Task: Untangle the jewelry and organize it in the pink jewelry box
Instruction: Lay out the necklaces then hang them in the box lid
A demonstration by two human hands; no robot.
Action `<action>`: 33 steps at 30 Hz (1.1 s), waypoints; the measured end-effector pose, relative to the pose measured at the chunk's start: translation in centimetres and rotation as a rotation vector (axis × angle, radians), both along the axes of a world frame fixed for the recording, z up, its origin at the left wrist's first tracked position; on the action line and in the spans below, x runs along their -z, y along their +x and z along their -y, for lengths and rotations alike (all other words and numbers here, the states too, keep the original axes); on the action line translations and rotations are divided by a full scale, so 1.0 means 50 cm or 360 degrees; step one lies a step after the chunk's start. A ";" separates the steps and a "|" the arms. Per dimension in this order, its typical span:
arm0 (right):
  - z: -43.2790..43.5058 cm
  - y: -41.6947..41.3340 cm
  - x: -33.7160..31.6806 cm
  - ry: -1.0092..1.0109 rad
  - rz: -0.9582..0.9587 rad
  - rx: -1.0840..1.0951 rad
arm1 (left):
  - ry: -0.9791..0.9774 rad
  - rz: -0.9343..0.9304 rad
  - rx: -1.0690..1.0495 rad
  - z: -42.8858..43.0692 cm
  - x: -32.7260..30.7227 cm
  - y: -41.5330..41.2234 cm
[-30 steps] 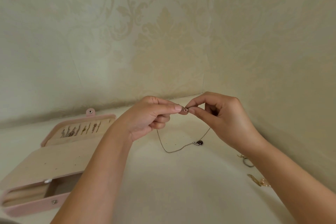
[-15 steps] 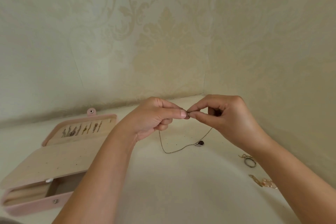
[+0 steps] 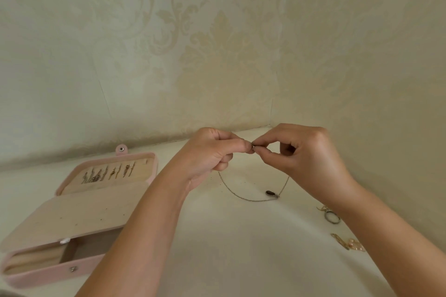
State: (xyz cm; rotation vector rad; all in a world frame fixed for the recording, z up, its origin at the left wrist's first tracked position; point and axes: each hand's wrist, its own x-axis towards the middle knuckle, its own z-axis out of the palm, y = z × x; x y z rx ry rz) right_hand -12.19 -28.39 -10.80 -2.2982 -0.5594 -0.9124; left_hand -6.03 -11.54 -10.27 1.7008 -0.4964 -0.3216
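Between the two sets of fingertips: clasp of a fine necklace, a small metal piece whose detail is too small to read. Left hand pinches it with thumb and forefinger, the remaining fingers curled into the palm. Right hand pinches the opposite side likewise, its other fingers loosely curled. Both ends are held high and close together, probably so the chain hangs free and any knot shows itself.

Below the fingers: chain droops in one open loop, its lowest stretch resting on the pale tabletop. Dark oval pendant lies at the bottom of the loop, nearer the right hand. No crossing shows in the hanging part; judged untangled or nearly so.

Well to the left of the fingers, nearer the person: pink jewelry box, open, lid laid back. Row of small pieces, likely earrings, is fixed in the lid. Inner flap lies across the middle and the front compartments are exposed, presumably ready to receive the necklace.

Beside the right wrist, below the fingers: ring and gold-and-pink piece, apart from each other, loose on the tabletop, apparently awaiting sorting.
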 end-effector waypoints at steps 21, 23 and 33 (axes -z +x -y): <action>-0.003 -0.012 -0.013 0.0258 -0.0275 -0.0155 | -0.0061 -0.0076 0.0294 -0.022 -0.021 -0.012; -0.003 -0.013 -0.014 0.0272 -0.0294 -0.0156 | -0.0059 -0.0065 0.0301 -0.022 -0.024 -0.013; -0.006 -0.017 -0.019 0.0286 -0.0249 -0.0174 | -0.0103 -0.0039 0.0334 -0.035 -0.025 -0.007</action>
